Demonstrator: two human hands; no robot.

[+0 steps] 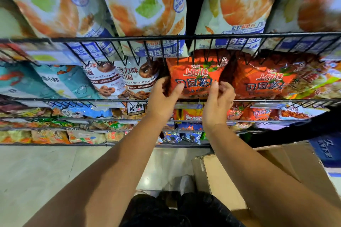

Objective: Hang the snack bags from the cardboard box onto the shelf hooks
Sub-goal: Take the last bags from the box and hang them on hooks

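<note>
My left hand [162, 96] and right hand [218, 97] gripped the crinkly orange foil snack bag [195, 77], fingers curled round its lower corners. The open brown cardboard box [221, 177] sat below my right arm.

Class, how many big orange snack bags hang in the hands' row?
2: the held orange bag, between the left hand and right hand; the second orange bag, directly right. Others may hide behind.

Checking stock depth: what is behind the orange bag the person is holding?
Only dark shadow shows beside the orange bag; the bag itself covers whatever hangs directly behind it.
</note>
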